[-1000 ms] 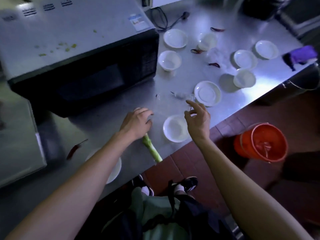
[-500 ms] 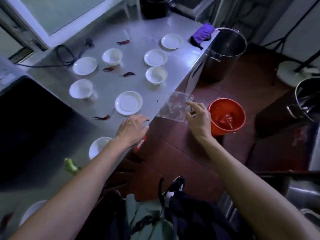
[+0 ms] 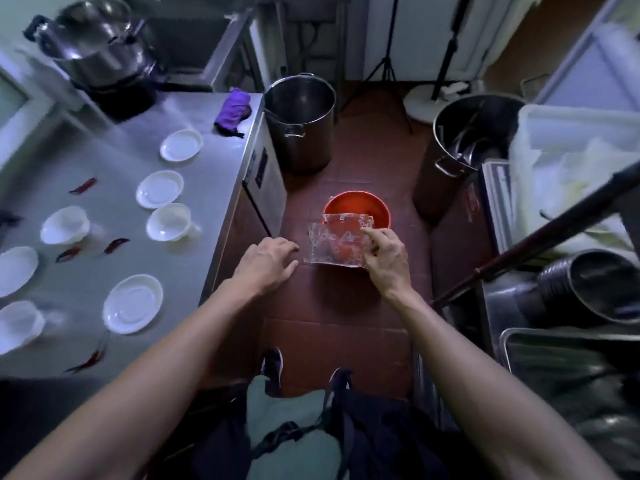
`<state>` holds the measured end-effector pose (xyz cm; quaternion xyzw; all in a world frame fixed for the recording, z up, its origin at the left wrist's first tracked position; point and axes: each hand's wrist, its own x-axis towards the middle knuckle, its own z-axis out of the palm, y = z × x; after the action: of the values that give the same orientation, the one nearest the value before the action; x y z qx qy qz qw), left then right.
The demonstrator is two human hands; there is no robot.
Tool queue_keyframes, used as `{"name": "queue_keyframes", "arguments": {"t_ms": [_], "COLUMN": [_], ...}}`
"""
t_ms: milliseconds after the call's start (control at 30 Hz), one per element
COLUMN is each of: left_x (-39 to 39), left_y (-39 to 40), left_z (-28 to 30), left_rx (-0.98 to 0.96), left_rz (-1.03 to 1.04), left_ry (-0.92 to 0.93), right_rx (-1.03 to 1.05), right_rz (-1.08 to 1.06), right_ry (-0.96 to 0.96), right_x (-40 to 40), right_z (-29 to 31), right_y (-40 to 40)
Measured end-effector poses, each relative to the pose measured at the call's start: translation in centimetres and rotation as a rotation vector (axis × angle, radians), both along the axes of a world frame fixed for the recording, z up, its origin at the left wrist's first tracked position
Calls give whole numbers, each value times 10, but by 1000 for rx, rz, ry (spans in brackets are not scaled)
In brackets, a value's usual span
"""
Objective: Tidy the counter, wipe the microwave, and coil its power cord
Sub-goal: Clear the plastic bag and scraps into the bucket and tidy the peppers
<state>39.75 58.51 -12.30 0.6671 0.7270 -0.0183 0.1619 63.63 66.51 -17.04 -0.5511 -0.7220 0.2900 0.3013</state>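
Note:
My right hand (image 3: 386, 258) pinches a clear plastic wrapper (image 3: 334, 242) and holds it in the air over the near rim of an orange bucket (image 3: 375, 211) on the floor. My left hand (image 3: 265, 265) hovers off the counter's edge, fingers loosely spread, holding nothing. The steel counter (image 3: 194, 209) on the left carries several white dishes (image 3: 133, 303) and dried red chillies (image 3: 116, 244). A purple cloth (image 3: 233, 109) lies at the counter's far corner. The microwave and its cord are out of view.
A tall steel pot (image 3: 299, 123) stands on the floor beside the counter's end. Another pot (image 3: 471, 140) with utensils, a white tub (image 3: 575, 157), a dark pole (image 3: 540, 233) and trays crowd the right side. Red tiled floor runs between.
My view has swung right, away from the microwave. My right hand carried the plastic wrapper from the counter's edge out over the orange bucket. My left hand let go of the green stalk and left the counter.

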Motion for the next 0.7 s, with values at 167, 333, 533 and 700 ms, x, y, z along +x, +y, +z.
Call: {"name": "queue_keyframes", "arguments": {"t_ms": [167,333,533,700], "left_x": [27,31,12,-23], "left_y": [38,80,146,205], "left_z": [-11,-30,-67,-93], "left_rx": [-46,-82,-126,-161], "left_rz": [-97,-178,-221,-184], "left_ry": [-25,-51,-90,-158], "right_rx": [-52,-97,-147,-203], "right_rz": [-89,-135,-117,-67], "right_ry": [-82,-156,-274,-357], "right_x": [38,53,43,13], "right_z": [-13,-24,-42,-56], "right_y": [11,29,74,125]}}
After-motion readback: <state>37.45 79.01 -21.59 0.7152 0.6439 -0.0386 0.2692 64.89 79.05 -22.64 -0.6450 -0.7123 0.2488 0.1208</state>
